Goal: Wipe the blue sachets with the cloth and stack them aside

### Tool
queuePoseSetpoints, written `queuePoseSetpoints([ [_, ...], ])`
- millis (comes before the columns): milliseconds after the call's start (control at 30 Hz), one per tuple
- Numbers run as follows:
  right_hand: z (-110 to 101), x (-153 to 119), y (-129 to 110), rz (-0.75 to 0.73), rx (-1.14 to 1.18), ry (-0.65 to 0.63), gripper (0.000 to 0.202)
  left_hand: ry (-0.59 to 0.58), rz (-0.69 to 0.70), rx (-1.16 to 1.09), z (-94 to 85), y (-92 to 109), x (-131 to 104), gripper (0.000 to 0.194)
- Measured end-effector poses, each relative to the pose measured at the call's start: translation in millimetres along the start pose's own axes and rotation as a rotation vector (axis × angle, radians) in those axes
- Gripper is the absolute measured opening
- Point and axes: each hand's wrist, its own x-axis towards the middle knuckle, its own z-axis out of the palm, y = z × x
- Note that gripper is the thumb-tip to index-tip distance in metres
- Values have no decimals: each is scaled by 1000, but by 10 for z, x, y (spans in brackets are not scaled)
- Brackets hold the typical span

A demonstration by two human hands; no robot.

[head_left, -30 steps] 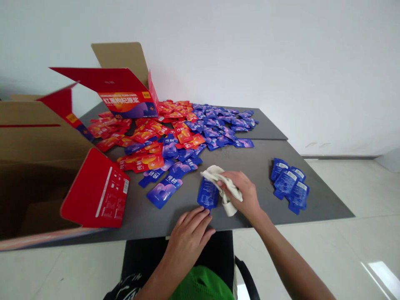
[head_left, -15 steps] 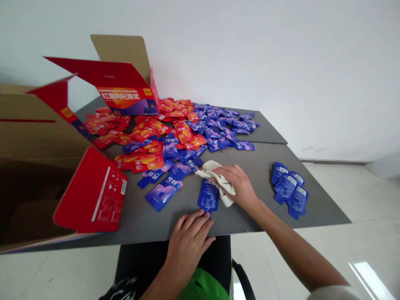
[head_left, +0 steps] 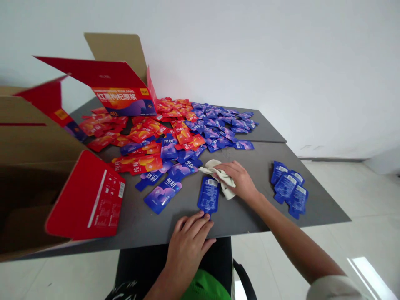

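The left hand (head_left: 190, 241), loosely spread, touched the neck of a blue pouch (head_left: 208, 195) on the gray surface (head_left: 239, 221); the right hand (head_left: 240, 179) pinched a cream cloth (head_left: 227, 187) beside it.

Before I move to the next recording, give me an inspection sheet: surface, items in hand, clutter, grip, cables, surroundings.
Surface: gray table, seam visible.
Items in hand: blue pouch, barcode face up; crumpled off-white cloth.
Clutter: mingled red pouches and purple-blue pouches; overlapping pouch group at right; two open cartons.
Grip: left hand at the blue pouch's narrow end; right hand holds the cloth.
Cables: nothing seen.
Surroundings: white wall, pale tiled floor.
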Motion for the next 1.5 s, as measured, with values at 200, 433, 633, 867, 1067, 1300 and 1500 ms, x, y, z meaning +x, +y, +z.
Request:
queuePoseSetpoints([
  [200, 36, -419, -569, -174, 155, -225, 36, -23, -25, 13, -15, 10, 9, 26],
  [433, 179, -61, 56, -3, 4, -85, 28, -22, -15, -3, -1, -1, 0, 28],
  [633, -75, -159, -231, -66, 34, 3, 36, -22, -15, 13, -3, 10, -1, 28],
  [867, 97, -438, -490, -142, 165, -214, 30, -15, -26, -6, -35, 15, 20, 24],
  [1067, 79, -18, 122, -6, -18, -52, 29, 8, -29, -17, -9, 14, 11, 23],
  [1300, -173, -432, -555, -127, 98, -127, 37, 19, -27, -40, -19, 21, 13, 27],
  [1500, 131, -397, -363, -67, 162, -180, 30, -11, -28, -55, -30, 16, 28, 30],
])
